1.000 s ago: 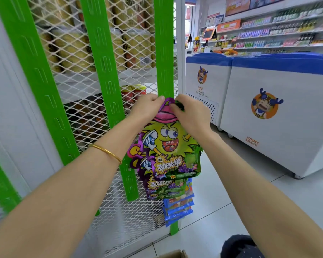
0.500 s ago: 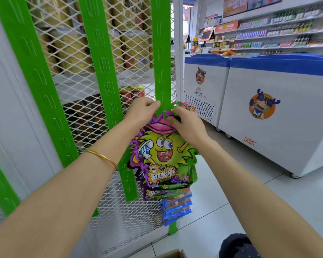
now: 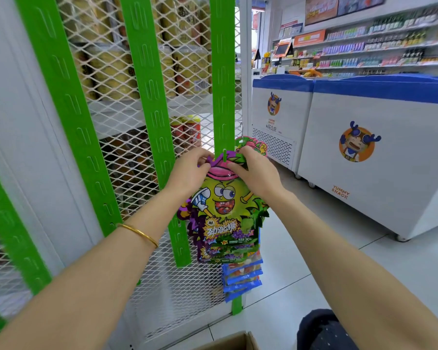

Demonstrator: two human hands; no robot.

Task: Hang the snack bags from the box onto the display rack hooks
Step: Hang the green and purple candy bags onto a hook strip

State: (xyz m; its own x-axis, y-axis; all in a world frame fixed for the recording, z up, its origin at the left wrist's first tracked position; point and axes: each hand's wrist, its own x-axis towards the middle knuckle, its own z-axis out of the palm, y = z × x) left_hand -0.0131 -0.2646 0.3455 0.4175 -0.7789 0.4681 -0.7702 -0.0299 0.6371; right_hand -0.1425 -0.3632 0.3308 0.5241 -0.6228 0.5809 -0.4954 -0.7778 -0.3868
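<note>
Here, left hand (image 3: 189, 173), right hand (image 3: 257, 173), both pinching snack bag (image 3: 225, 205) top, bag hanging below them

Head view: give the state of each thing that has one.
snack bag, upright against the green strip, hooked or not unclear.
left hand, pinches its top.
right hand, pinches its top.
blue bags, hanging lower on the strip.
box, open.
freezers, lids shut.

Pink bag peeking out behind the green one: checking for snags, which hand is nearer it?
Right. The right hand sits just below the pink bag, overlapping its edge; the left hand holds the green bag farther left, past the green strip.
</note>
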